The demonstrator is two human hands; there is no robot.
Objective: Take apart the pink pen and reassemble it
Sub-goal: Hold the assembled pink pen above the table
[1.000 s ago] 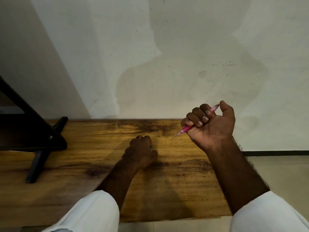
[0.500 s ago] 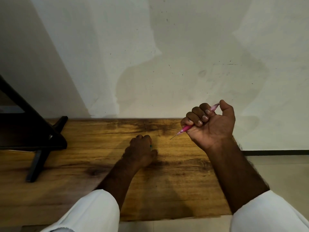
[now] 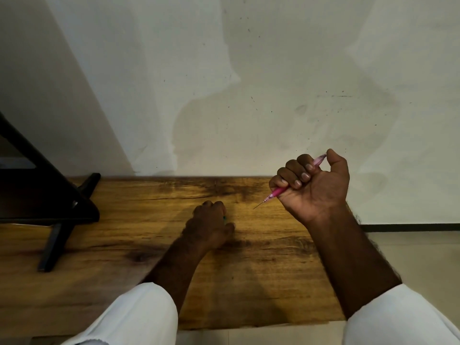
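Pink pen in your fist, a part under your other hand

Your right hand [image 3: 312, 185] is clenched around the pink pen [image 3: 277, 192], raised above the wooden table [image 3: 124, 245], thin tip bare. Your left hand [image 3: 207, 225] rests curled on that table, seemingly over a small green piece; contents unclear. Likely mid-disassembly: next, bring that piece to the tip.

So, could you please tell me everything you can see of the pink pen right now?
The pink pen looks like translucent pink plastic. It is gripped in the closed fist of the right hand, raised above the wooden table. It lies tilted: a thin dark tip pokes out lower left, and a paler pink end shows upper right beside the thumb. The fingers hide its middle, so I cannot tell whether any part has been removed.
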